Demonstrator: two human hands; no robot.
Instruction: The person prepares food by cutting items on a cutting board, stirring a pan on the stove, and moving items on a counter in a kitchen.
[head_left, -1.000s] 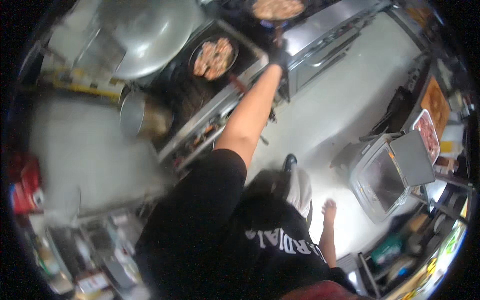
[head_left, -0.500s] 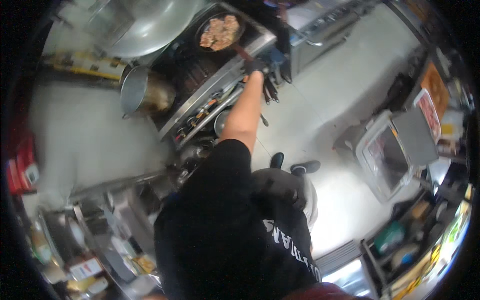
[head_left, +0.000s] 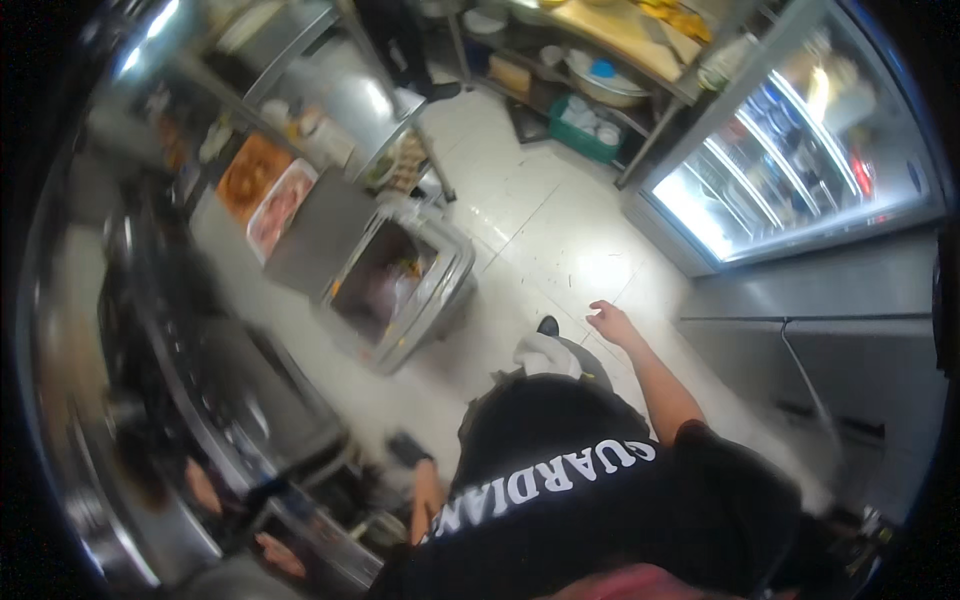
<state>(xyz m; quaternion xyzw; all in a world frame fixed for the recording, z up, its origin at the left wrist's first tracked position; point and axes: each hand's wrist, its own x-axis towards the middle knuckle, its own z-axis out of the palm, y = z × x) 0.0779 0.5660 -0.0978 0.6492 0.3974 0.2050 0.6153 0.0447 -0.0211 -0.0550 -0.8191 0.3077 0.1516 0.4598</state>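
Bin (head_left: 448, 285), grey and roughly square, stands on the pale floor (head_left: 520, 215) ahead of the person and a little to the left, uncovered, with crumpled plastic and scraps inside; it is the thing nearest to both hands, though neither touches it. A flat grey panel (head_left: 318, 232), seemingly its lid, is tipped back on the far left side, so the uncovering is done. Beyond that panel, a white tray (head_left: 266, 253) of pinkish meat (head_left: 285, 207) lies beside an orange-brown board (head_left: 252, 172); the meat looks raw, so by appearance its cooking is left to do. The bare right hand (head_left: 608, 322) hangs over the floor with its fingers loosely spread and a little curled, pinching nothing. The left hand (head_left: 410, 452), low on the near side of the bin and dark-covered, perhaps gloved, is too blurred to tell whether its fingers are spread or pressed together, or whether it holds anything. With nothing seen in the right hand and no contact with the bin or the tray, this reads as a pause between steps; how much of the work is finished otherwise cannot be told.
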